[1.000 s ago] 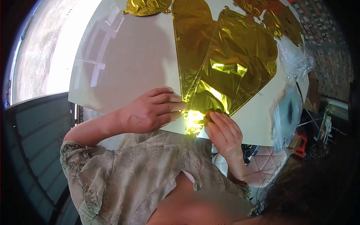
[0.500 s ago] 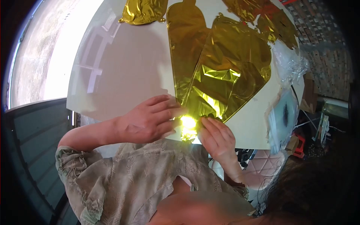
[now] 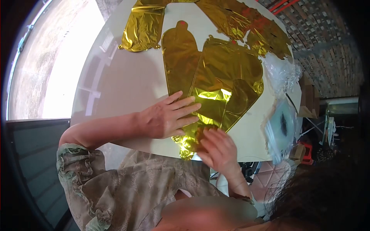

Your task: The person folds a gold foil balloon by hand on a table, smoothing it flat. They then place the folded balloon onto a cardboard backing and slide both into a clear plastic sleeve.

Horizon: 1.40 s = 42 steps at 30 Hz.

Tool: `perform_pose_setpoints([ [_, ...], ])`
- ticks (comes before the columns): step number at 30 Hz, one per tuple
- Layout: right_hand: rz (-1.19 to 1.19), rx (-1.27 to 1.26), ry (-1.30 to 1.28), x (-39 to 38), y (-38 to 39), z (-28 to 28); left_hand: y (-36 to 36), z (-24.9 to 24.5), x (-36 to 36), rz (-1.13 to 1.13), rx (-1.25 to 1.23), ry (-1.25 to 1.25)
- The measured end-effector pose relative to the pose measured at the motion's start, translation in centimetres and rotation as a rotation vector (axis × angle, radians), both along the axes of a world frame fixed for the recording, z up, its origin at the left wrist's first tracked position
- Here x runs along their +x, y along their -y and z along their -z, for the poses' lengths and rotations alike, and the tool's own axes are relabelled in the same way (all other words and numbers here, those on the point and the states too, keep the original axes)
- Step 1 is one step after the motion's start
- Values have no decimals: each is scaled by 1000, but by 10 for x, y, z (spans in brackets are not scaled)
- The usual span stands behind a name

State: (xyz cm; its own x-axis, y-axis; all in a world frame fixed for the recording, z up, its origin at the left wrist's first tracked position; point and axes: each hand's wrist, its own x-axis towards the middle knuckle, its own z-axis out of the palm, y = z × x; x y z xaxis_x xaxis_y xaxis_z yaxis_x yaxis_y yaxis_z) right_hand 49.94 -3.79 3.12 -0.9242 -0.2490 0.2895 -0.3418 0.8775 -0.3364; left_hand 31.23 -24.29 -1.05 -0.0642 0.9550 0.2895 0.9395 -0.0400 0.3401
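Observation:
A flat, uninflated gold foil balloon lies on the white table, its narrow end pointing toward me. My left hand rests on its left edge, palm down and open, with the fingers spread over the foil. At the lower end, beside a crumpled bright foil tab, is my right hand. Its fingers are stretched out and somewhat blurred, with the thumb apart. Whether its fingertips touch the foil is hard to tell.
More flat gold foil balloons lie at the back, one at the left and others at the right. Clear plastic wrapping and a plastic bag sit along the right side of the white table. A cardboard box stands beyond.
My left hand has opened and flattened onto the foil. My right hand has come off the pinched edge and its fingers have straightened. The view has shifted, showing more of the table's far side.

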Motion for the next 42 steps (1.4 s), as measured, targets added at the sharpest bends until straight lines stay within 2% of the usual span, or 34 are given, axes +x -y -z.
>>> perform_pose_setpoints([
  [5, 158, 110, 59, -41, -21, -9, 0, 2, 1, -3, 15, 4],
  [9, 163, 186, 92, -54, -40, 3, 2, 1, 1, -7, 19, 0],
  [15, 219, 151, 29, -89, -70, -3, 0, -6, 1, 0, 5, -26],
  [19, 265, 284, 77, -111, -91, 5, 0, -5, 1, -9, 10, -29],
  [25, 210, 248, 58, -127, -89, 14, 0, -6, 0, -11, 1, -25],
  [27, 239, 273, -45, -125, -83, 11, 0, -5, 0, -13, -1, -23],
  [30, 144, 189, -12, -121, -68, 12, 1, -3, 0, -14, -2, -22],
  [40, 21, 149, -36, -111, -51, 9, 2, -7, -1, 1, 41, 1],
  [42, -6, 184, 6, -110, -55, 15, 5, -11, -6, -93, 49, -1],
])
